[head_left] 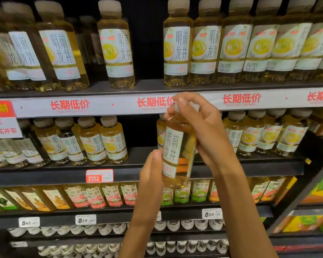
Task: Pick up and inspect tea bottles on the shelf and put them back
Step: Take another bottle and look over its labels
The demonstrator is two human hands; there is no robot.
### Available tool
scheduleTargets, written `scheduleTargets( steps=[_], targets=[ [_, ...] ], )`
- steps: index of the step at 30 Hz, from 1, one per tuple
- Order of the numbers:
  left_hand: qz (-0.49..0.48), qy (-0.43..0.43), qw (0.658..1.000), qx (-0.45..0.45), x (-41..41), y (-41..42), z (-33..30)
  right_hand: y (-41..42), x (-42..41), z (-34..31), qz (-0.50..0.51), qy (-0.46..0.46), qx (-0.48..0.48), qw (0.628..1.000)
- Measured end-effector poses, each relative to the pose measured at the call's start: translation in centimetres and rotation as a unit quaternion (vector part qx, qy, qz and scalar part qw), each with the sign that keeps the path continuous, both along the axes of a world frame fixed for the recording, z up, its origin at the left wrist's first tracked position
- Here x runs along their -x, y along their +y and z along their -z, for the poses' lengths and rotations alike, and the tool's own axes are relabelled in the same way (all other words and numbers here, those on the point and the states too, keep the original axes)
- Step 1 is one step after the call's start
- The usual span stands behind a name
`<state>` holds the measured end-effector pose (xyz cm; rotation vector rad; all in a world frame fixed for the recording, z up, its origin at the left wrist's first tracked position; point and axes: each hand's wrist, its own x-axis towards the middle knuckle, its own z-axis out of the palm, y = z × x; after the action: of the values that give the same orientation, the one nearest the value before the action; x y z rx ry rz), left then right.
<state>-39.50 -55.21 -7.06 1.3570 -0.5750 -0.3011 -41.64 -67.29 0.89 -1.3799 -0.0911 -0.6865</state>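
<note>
A yellow tea bottle with a white label and pale cap hangs upright in front of the shelves, at centre frame. My right hand grips its cap and neck from the right, fingers curled over the top. My left hand touches the bottle's lower left side, its fingers lying straight along the label. Rows of the same tea bottles stand on the top shelf and on the second shelf. A gap in the top row lies just left of centre, and another in the second row sits behind the held bottle.
A white price strip with red characters runs along the top shelf's edge. Lower shelves hold small fruit-drink bottles and white-capped bottles. A red sign hangs at left. Another rack with colourful packs stands at right.
</note>
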Motion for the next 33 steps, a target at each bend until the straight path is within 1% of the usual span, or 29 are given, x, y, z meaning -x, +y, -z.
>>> scheduleTargets(
  steps=[3, 5, 7, 9, 12, 14, 16, 20, 22, 24, 26, 30, 33],
  targets=[
    [0.007, 0.001, 1.000, -0.003, 0.8, -0.2, -0.4, 0.8, -0.3, -0.3, 0.039, 0.015, 0.056, 0.998],
    [0.023, 0.015, 1.000, 0.008, 0.5, -0.1, -0.1, 0.8, -0.4, -0.2, 0.034, 0.026, 0.072, 0.996],
    [0.044, 0.066, 0.996, 0.027, -0.2, 0.0, 0.6, 0.5, -0.4, -0.1, -0.004, 0.038, 0.059, 0.998],
    [0.102, 0.117, 0.987, 0.037, -0.5, 0.5, 0.8, 0.0, -0.4, -0.1, -0.063, 0.043, 0.035, 0.996],
    [0.165, 0.146, 0.974, 0.044, -0.5, 0.7, 0.7, 0.0, -0.7, 0.0, -0.159, 0.027, -0.021, 0.987],
    [0.178, 0.146, 0.972, 0.042, -0.6, 0.7, 0.7, 0.2, -0.8, 0.0, -0.175, 0.013, -0.053, 0.983],
    [0.166, 0.128, 0.977, 0.033, -0.9, 0.8, 0.8, 0.2, -0.7, -0.1, -0.161, 0.007, -0.047, 0.986],
    [0.102, 0.120, 0.987, -0.009, -0.8, 1.0, 0.9, 0.1, -0.1, -0.3, -0.077, 0.006, 0.058, 0.995],
    [0.102, 0.123, 0.987, -0.016, -0.5, 1.0, 1.0, 0.2, 0.1, -0.2, -0.054, 0.008, 0.072, 0.996],
    [0.092, 0.133, 0.987, -0.008, -0.3, 0.7, 1.1, 0.1, 0.1, 0.0, -0.044, 0.014, 0.060, 0.997],
    [0.101, 0.151, 0.983, 0.008, -0.4, 0.5, 1.2, -0.1, 0.0, 0.1, -0.065, 0.028, 0.030, 0.997],
    [0.198, 0.189, 0.961, 0.038, -0.3, 0.5, 1.2, -0.2, -0.3, 0.3, -0.183, 0.021, -0.080, 0.980],
    [0.218, 0.202, 0.955, 0.021, -0.4, 0.3, 0.9, -0.3, -0.3, 0.7, -0.176, 0.008, -0.088, 0.980]
  ],
)
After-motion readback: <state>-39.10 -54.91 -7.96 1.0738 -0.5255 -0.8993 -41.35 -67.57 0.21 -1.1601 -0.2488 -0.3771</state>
